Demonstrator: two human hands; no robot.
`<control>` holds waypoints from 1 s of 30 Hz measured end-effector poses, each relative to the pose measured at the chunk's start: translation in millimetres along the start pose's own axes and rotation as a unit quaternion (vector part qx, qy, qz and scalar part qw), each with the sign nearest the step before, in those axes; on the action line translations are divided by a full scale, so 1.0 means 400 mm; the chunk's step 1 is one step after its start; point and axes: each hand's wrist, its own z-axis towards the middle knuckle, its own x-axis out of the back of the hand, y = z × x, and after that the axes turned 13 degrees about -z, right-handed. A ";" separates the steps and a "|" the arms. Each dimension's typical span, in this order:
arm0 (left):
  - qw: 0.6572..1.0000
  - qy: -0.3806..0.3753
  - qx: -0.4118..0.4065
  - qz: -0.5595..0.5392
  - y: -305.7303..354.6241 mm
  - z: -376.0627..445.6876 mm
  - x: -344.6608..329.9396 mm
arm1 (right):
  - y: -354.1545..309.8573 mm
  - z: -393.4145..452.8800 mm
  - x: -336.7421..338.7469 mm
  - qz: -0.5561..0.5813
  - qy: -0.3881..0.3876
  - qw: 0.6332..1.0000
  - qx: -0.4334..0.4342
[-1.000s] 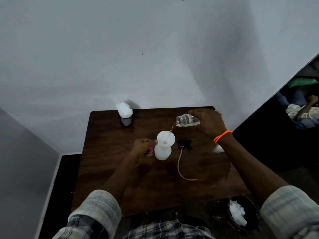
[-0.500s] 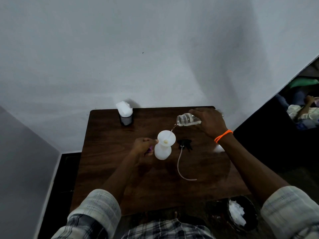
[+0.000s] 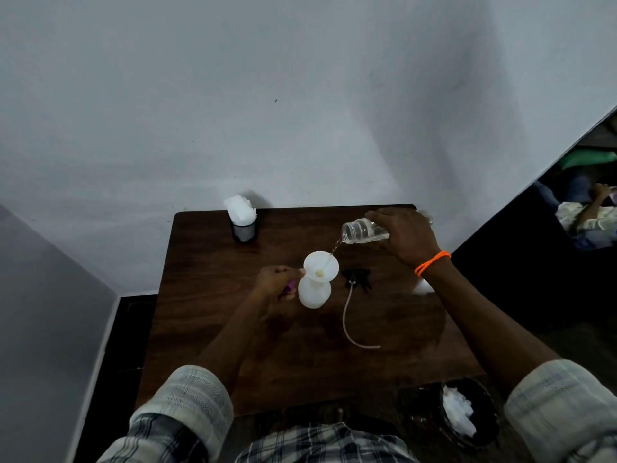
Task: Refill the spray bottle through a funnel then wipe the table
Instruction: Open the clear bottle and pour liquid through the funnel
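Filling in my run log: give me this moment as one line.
phase: refilling | right hand: tips clear bottle, pouring into funnel | left hand: steadies funnel on spray bottle | sprayer head: on table

Single head-worn, wide-angle view, looking forward and steeply down from above the person's chest. The dark wooden table (image 3: 300, 362) fills the lower centre, close below the lens, with both forearms reaching in from the bottom corners. The pale wall (image 3: 300, 95) beyond takes up the upper half. Straight edges bow outward toward the borders. A dim doorway (image 3: 581, 208) opens at right.
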 end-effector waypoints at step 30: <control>1.000 0.006 0.010 0.008 -0.009 0.000 0.004 | -0.004 -0.002 0.003 -0.007 -0.003 1.000 -0.011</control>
